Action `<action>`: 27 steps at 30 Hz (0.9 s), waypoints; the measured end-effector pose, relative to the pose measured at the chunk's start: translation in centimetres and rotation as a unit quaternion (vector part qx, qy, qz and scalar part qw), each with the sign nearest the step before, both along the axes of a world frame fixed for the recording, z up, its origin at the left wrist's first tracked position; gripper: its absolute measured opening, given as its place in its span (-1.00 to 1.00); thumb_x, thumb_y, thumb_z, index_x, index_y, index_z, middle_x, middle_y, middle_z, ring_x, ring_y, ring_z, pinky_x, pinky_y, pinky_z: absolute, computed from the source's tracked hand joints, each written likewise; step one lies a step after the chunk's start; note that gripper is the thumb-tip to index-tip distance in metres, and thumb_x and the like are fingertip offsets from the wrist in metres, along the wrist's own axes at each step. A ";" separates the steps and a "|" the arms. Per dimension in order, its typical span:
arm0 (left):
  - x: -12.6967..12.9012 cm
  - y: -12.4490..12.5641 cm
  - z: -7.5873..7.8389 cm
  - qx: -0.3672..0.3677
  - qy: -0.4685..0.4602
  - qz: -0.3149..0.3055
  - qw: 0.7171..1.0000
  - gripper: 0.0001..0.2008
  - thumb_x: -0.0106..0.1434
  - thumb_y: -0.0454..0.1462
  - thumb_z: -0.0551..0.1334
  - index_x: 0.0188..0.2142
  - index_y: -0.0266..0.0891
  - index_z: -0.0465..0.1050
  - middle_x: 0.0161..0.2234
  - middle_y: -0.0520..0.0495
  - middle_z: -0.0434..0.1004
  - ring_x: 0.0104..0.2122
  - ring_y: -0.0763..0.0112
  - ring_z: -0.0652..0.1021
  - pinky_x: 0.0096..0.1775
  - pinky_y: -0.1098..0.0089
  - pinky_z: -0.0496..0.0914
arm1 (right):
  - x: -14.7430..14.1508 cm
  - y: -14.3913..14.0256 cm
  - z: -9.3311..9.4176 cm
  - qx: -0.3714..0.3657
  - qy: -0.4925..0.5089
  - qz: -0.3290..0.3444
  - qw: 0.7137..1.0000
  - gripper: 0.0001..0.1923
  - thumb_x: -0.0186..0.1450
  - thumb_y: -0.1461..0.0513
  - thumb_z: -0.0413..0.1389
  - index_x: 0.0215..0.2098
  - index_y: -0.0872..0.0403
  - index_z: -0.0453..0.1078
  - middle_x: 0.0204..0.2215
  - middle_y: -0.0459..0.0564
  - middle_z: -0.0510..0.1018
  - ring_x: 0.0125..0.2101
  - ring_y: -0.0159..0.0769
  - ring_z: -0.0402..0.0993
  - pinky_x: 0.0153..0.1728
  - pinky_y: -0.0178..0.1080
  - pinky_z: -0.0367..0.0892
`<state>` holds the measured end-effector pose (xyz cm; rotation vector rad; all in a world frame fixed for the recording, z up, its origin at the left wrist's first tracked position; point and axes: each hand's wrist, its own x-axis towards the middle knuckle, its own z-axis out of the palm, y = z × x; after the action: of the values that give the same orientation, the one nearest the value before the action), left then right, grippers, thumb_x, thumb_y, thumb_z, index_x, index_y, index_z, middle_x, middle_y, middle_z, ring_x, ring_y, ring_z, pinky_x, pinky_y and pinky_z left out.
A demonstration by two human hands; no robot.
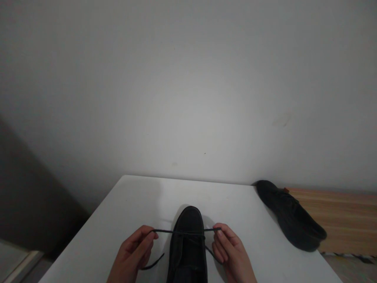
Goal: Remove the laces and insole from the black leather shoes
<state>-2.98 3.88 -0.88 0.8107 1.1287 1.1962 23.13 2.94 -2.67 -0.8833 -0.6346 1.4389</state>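
Note:
A black shoe (187,243) stands on a white table (132,204), toe pointing away from me, at the bottom centre of the head view. Its black lace (179,232) is stretched taut across the shoe from side to side. My left hand (134,253) pinches the left end of the lace, with a loose tail hanging below it. My right hand (231,251) pinches the right end, another tail dropping beside it. Both hands sit close to the shoe's sides, just above the tabletop.
A second black shoe (290,216) lies across the table's right edge and onto a wooden surface (344,216). A plain grey wall (188,86) fills the background. A dark panel (26,196) stands at the left.

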 end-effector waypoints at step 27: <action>-0.2 0.0 0.6 0.001 0.027 0.012 1.000 -0.51 -0.01 0.15 0.44 -0.41 -0.24 0.53 -0.62 0.21 0.04 -0.61 0.62 0.04 -0.56 0.55 -0.04 | 3.6 0.7 -0.6 -0.082 -0.079 -0.262 0.958 -0.62 0.07 0.02 0.33 -0.23 0.01 0.44 -0.61 -0.27 0.25 -0.67 -0.53 0.04 -0.68 -0.44 -0.04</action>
<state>-3.19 3.86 -0.33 0.8377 1.1838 1.2011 26.74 3.63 -3.28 -1.2024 -0.3599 0.9547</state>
